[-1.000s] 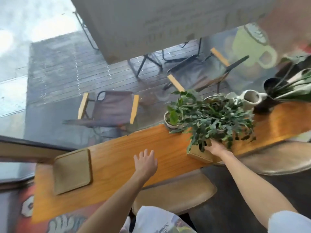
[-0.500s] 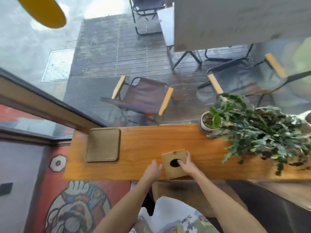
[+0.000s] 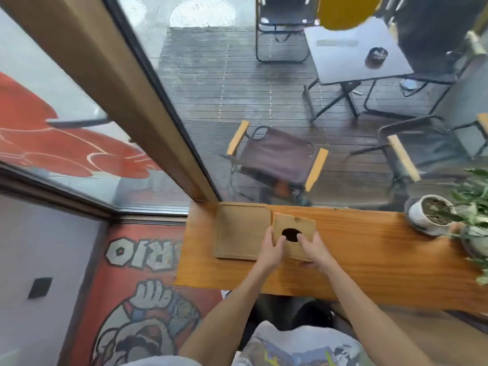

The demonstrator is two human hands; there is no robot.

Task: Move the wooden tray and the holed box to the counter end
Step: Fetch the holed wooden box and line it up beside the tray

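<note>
A flat wooden tray (image 3: 239, 229) lies at the left end of the orange wooden counter (image 3: 369, 254). Right beside it is the holed box (image 3: 299, 228), a light wooden box with a dark oval hole in its top. Its left edge sits against or slightly over the tray's right rim. My left hand (image 3: 272, 247) grips the box's left side and my right hand (image 3: 313, 247) grips its front right side, thumb near the hole.
A white potted plant (image 3: 430, 215) and leafy greenery (image 3: 475, 204) stand at the counter's right. A glass window runs behind the counter, with chairs and a table outside. A wooden window post (image 3: 111, 83) meets the counter's left end.
Both hands have carried the holed box leftward along the counter until it sits next to the tray. The view has swung left, away from the plants.
</note>
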